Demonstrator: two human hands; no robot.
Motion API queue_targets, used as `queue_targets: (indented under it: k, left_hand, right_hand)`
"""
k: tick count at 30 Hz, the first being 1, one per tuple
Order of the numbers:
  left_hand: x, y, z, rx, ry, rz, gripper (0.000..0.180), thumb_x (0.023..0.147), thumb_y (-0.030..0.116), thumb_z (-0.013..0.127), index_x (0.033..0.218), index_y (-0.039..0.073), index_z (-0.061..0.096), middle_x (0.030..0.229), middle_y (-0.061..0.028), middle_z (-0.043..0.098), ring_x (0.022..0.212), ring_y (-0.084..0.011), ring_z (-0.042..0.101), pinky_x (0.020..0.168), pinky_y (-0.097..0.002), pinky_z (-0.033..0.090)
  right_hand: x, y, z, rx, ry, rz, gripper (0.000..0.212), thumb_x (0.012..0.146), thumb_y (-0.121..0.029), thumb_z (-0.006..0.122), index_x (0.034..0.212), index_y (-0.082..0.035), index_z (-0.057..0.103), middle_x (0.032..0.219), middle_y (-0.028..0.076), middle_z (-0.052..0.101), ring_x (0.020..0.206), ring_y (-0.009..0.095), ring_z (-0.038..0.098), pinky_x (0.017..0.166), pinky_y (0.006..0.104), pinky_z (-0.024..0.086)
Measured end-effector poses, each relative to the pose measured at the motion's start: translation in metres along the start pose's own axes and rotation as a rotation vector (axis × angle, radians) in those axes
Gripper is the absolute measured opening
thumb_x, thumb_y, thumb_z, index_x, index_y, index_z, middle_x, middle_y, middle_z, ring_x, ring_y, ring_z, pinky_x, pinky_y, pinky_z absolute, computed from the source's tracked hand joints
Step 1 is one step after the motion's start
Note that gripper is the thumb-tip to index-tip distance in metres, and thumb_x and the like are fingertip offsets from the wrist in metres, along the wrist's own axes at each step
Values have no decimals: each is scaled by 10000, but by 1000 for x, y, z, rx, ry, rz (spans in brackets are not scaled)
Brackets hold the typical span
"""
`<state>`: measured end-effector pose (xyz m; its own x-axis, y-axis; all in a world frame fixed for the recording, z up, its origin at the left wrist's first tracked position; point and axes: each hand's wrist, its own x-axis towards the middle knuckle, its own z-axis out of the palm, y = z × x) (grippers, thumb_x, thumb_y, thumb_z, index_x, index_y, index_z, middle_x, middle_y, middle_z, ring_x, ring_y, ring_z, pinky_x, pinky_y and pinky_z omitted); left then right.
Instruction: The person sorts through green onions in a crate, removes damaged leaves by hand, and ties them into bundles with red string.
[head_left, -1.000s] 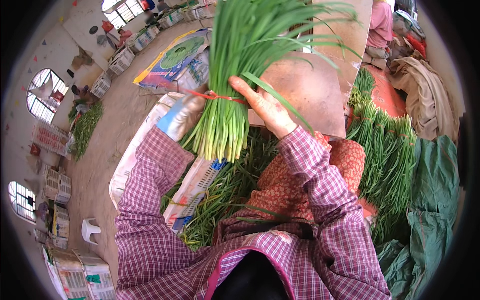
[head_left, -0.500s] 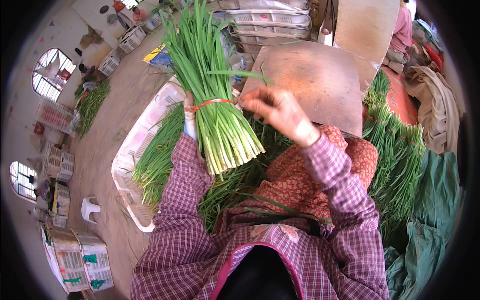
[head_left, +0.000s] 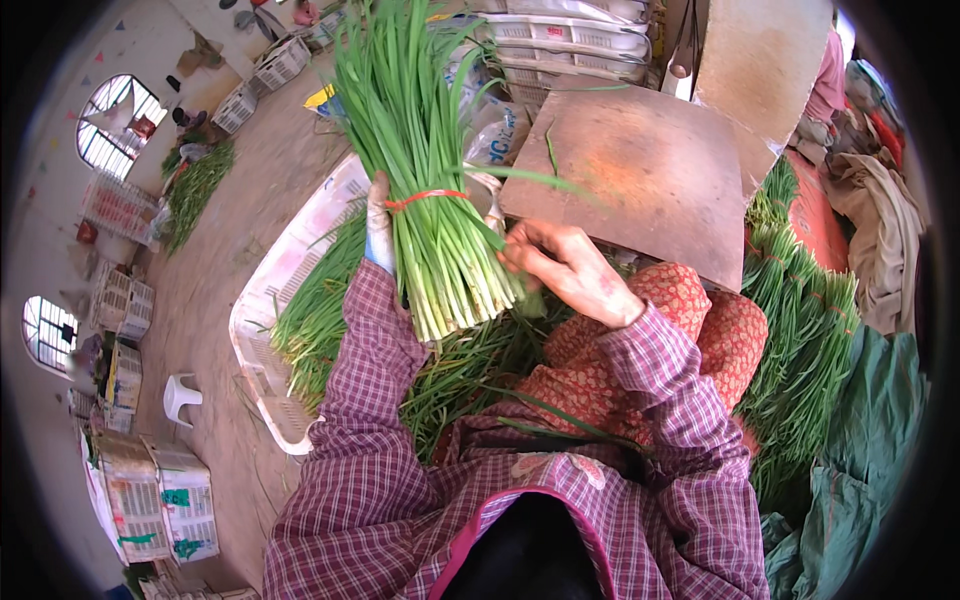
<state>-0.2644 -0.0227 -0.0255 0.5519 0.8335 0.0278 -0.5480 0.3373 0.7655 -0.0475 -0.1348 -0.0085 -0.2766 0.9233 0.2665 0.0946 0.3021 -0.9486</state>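
Note:
A thick bunch of green chives [head_left: 415, 130] with pale cut ends is bound by a red band [head_left: 425, 197]. My left hand [head_left: 379, 225] grips it from the left and behind, its thumb showing beside the band; pale blue-white material covers the hand near the wrist. At the bunch's right side, just below the band, my right hand [head_left: 565, 265] is closed in a pinch, with a green leaf blade [head_left: 490, 236] at its fingertips. Another blade juts out to the right above that hand. More loose chives [head_left: 330, 310] fill a white plastic crate [head_left: 262, 340] below.
A brown board [head_left: 640, 170] with a loose leaf lies ahead. Stacked white crates [head_left: 570, 40] stand behind it. Tied chive bunches [head_left: 800, 300] and green sheeting [head_left: 865, 430] are at my right. A white stool [head_left: 181, 398] stands on the floor at left; people sit farther off.
My right hand has moved down and in to the bunch's side, below the band. A small loose leaf now lies on the board. The left hand keeps holding the bunch.

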Motion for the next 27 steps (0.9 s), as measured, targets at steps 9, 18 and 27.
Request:
queue_targets:
  k: [9,18,27]
  left_hand:
    - [-8,57,-64,107,209,154,892,733,693,523,1293,11,396,1126,-263,552,907,-339,627,721,-460,565]
    - [-18,24,7,265,154,81,857,741,695,515,1257,15,443,1137,-181,578,951,-286,614,801,-433,537]
    - [-35,17,48,309,-8,36,645,801,430,571,1230,-38,457,1131,-167,586,992,-254,599,900,-398,479]
  right_hand:
    - [-67,14,-33,-594,-327,-94,234,831,-306,626,871,-79,669,770,99,641,635,268,613,600,368,491]
    - [48,-18,20,-459,362,-359,184,813,-152,641,912,-14,571,762,124,647,666,277,632,591,342,495]
    - [36,11,-32,-906,590,-409,105,830,-150,555,794,-58,518,675,96,559,577,274,581,513,371,475]
